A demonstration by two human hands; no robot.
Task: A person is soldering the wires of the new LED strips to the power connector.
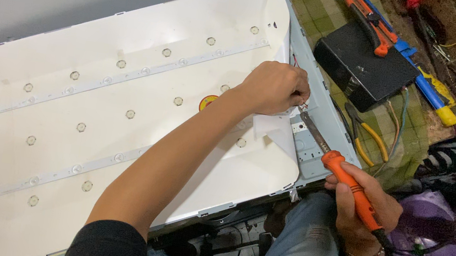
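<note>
Soldering at the edge of an opened flat-screen backlight panel [90,125].

The left hand [275,87] pinches thin wires [302,104] closed between its fingertips at the panel's right edge. The right hand [362,207] is wrapped shut around an orange soldering iron [346,182], tip just beside the wires. Holding the wires still and steadying the iron hand looks wise.

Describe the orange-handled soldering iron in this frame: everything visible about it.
The soldering iron has a bright orange, plastic-looking handle with a collar at its front and a dull metal shaft. It lies slanted, tip up-left, over the grey metal frame at the white panel's edge, close to the left hand. The right hand grips the handle; a dark cord leaves its rear.
</note>
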